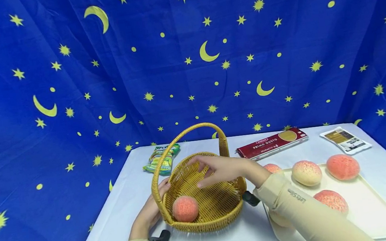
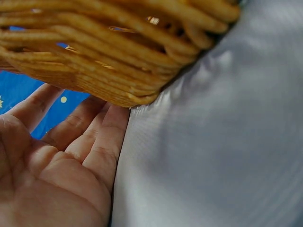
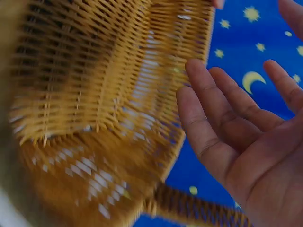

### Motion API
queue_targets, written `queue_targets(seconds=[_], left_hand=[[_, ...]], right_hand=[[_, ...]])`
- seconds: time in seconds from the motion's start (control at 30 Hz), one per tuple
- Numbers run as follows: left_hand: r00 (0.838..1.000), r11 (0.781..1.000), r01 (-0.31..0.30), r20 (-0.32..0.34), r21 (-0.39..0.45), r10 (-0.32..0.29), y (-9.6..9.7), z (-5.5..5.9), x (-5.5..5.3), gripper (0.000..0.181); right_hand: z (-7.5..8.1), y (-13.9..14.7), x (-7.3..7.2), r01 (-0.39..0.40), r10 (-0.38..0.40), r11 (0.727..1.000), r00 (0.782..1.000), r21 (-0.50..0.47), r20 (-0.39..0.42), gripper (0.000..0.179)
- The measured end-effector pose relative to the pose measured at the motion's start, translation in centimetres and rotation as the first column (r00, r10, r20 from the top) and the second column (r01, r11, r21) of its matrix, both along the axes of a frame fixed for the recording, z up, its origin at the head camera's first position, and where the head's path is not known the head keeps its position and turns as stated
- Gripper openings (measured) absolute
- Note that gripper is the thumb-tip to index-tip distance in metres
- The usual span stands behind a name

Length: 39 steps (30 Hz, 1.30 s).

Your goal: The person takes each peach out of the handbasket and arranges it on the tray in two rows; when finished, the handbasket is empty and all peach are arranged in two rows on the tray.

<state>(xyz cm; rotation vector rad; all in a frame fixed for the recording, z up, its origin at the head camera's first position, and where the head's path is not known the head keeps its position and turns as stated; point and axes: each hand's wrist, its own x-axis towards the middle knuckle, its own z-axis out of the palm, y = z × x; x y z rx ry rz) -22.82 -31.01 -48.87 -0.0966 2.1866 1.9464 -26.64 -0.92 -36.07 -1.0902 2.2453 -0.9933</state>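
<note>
A golden wicker basket [image 1: 222, 222] with a tall arched handle stands on the table, tilted towards the camera. Inside it, at the near left, lies one pink fuzzy peach [image 1: 185, 209]. My left hand [image 1: 152, 206] rests against the basket's left side with fingers extended, and in the left wrist view the palm [image 2: 57, 175] shows beside the weave. Over the basket's opening hovers my right hand [image 1: 220, 169], fingers spread and holding nothing; its bare palm [image 3: 265, 165] appears in the right wrist view.
To the right, a cream tray [image 1: 379, 214] carries several pink and pale peaches [image 1: 307, 173], partly covered by my right sleeve. Along the back lie a green snack bag [image 1: 161, 160], a red spaghetti pack [image 1: 272, 144] and a white-and-brown pouch [image 1: 346, 140]. A starry blue cloth [image 1: 171, 59] hangs behind.
</note>
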Motion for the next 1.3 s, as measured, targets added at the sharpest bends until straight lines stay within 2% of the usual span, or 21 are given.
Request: queue_targets(seconds=[0.3,0.57,0.97,1.17,1.3], left_hand=[[1.000,1.000,0.015,-0.010,0.000,-0.015,0.1,0.1,0.0,0.068],[0.999,0.999,0.039,-0.014,0.004,-0.039,0.1,0.1,0.0,0.069],[0.998,0.998,0.065,-0.026,0.020,-0.064,0.1,0.4,0.1,0.069],[0.998,0.998,0.056,-0.023,0.016,-0.055,-0.1,0.2,0.0,0.068],[0.999,0.999,0.034,-0.019,0.002,-0.034,-0.1,0.1,0.1,0.069]], right_hand=[[-1.6,-4.5,-0.3,-0.065,0.077,0.987,0.994,0.144,-0.082,0.073],[-1.8,-6.2,-0.1,-0.063,0.081,0.964,0.995,0.258,-0.058,0.076],[-1.7,-7.9,0.2,-0.140,0.165,0.937,0.985,0.322,-0.053,0.079],[-1.7,-8.2,0.0,-0.180,0.207,0.918,0.978,0.353,-0.039,0.063],[-1.8,-8.3,0.0,-0.187,0.188,0.923,0.982,0.338,0.029,0.058]])
